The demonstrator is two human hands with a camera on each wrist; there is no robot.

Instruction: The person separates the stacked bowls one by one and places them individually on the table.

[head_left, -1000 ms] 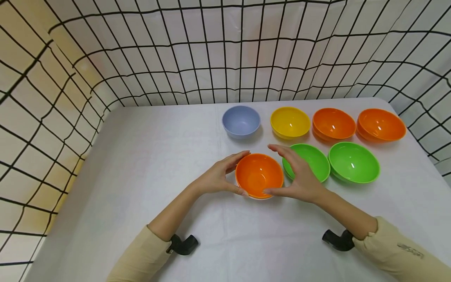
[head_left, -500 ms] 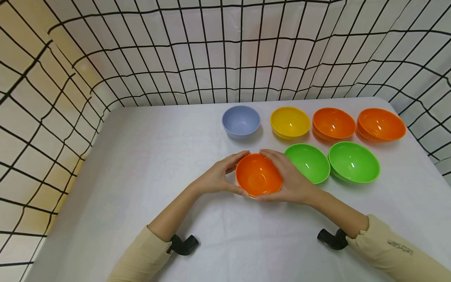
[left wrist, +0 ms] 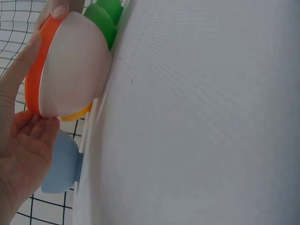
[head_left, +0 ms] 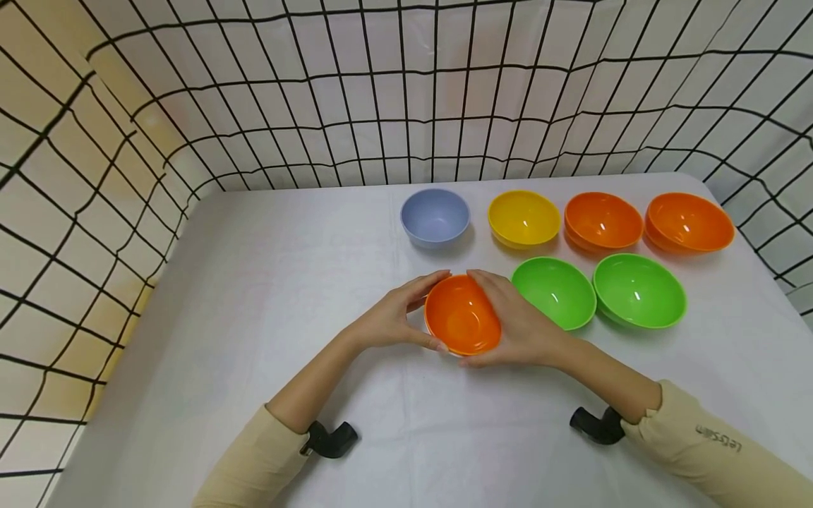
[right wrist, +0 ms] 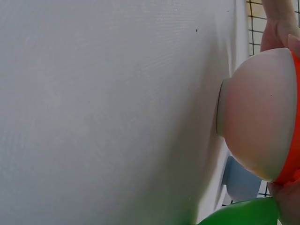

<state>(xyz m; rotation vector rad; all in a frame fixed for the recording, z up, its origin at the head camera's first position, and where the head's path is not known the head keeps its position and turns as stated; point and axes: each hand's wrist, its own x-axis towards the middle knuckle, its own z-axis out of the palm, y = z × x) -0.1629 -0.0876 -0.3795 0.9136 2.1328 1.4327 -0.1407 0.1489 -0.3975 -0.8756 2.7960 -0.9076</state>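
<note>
An orange bowl [head_left: 462,317] sits nested in a white bowl [left wrist: 72,65], its orange wall standing above the white rim. Round the left side curve the fingers and thumb of my left hand [head_left: 395,317], which touch near the line where orange and white meet. My right hand [head_left: 527,323] grips the orange bowl from the right, fingers at the far rim and thumb at the near rim. In the right wrist view the white bowl's foot [right wrist: 224,108] is right at the tabletop. The right hand covers the orange bowl's right edge in the head view.
Two green bowls [head_left: 638,291] stand right beside my right hand. Behind are a blue bowl [head_left: 435,217], a yellow bowl [head_left: 524,219] and two orange bowls [head_left: 603,220] in a row. Black netting [head_left: 406,99] rises past the white table's [head_left: 254,282] far edge.
My right hand was spread open just off the bowl's right side; it has moved left and now grips the orange bowl. My left hand has kept its place.
</note>
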